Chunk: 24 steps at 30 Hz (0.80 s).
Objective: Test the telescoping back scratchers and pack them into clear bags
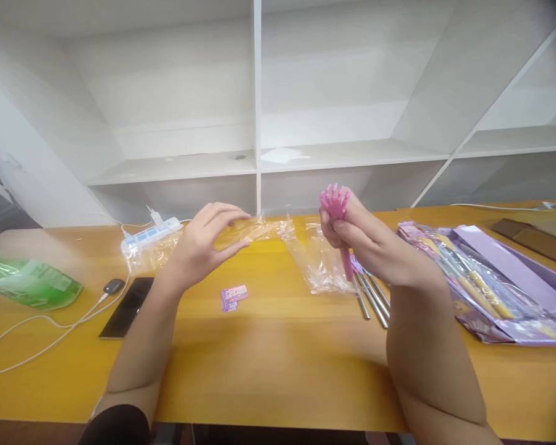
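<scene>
My right hand (364, 232) is closed around a pink back scratcher (336, 203), its small hand-shaped head pointing up and its pink handle showing below my fingers. My left hand (208, 241) is raised over the table, thumb and fingers apart, with nothing visibly held. Behind its fingertips lie crumpled clear plastic wrappers (322, 266); whether the fingers touch them I cannot tell. Several metal rods with purple ends (373, 293) lie on the table below my right hand. Small pink-and-purple cards (234, 296) rest between my arms.
To the right sits a purple box (495, 247) with plastic-wrapped items. A green bottle (32, 284), a black phone (127, 309), a white cable (41, 318) and a power strip (152, 235) occupy the left. White shelving (258, 111) rises behind the wooden table (278, 371).
</scene>
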{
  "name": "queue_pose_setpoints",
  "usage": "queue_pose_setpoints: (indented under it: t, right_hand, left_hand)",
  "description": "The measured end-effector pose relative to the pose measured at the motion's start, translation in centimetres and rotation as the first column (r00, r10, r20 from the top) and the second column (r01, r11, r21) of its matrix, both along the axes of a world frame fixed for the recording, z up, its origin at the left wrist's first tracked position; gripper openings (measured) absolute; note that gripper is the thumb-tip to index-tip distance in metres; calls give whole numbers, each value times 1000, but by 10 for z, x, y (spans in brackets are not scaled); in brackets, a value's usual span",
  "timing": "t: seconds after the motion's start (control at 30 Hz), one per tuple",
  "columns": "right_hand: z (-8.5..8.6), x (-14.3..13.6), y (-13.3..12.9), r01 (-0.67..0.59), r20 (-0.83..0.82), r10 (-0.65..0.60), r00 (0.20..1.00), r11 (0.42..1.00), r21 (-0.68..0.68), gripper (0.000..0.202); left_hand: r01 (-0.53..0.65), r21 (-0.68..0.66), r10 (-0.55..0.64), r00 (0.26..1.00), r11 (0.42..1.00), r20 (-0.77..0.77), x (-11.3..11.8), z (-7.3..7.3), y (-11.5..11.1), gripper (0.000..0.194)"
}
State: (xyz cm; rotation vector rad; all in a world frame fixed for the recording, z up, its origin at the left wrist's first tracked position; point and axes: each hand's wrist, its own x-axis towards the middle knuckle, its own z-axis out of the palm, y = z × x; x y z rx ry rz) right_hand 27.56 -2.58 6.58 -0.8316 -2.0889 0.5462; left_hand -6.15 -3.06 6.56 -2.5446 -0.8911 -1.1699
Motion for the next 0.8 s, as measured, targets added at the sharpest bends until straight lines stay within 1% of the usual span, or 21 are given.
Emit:
queue_pose_setpoints:
  t: [0.07, 0.17, 0.2, 0.27, 0.3, 0.37, 0.4, 0.57, 0.7, 0.8]
  right_hand:
    - [4, 1, 0, -18, 8, 18, 1000, 1000, -13, 22]
    - [11, -2, -1, -71, 28, 70, 997, 998, 5, 33]
    - [12, -2, -1, -76, 30, 76, 997, 997, -9, 30]
    - [12, -3, -1, -52, 4, 53, 999, 995, -81, 19]
    - [12, -3, -1, -29, -20, 27, 999, 992, -121, 19]
    - [10, -2, 0, 12, -61, -23, 998, 985, -172, 29]
    - [9, -1, 0, 25, -65, -37, 997, 984, -175, 34]
    - [9, -2, 3, 40, -37, -46, 998, 989, -141, 48]
    - [9, -2, 3, 68, -5, -68, 998, 995, -75, 48]
    - [10, -2, 1, 96, 13, -95, 995, 995, -30, 45]
  left_hand:
    - [-4, 115, 9, 999, 993, -40, 2, 0, -1, 39]
    - [8, 203, 6, 997, 979, -71, 5, 0, -3, 44]
    - [16, 218, 0, 997, 976, -77, 5, 0, -3, 45]
    - [30, 237, -11, 997, 971, -83, 6, 0, -4, 47]
    - [38, 242, -18, 996, 970, -85, 6, 0, -4, 48]
    - [64, 243, -42, 994, 968, -97, 7, -1, -4, 49]
    - [81, 239, -56, 993, 968, -106, 8, -1, -5, 49]
    - [142, 192, -115, 983, 971, -143, 14, -6, -5, 50]
    - [204, 101, -187, 970, 974, -152, 21, -14, -2, 54]
    - [229, 40, -222, 966, 973, -134, 26, -17, 1, 52]
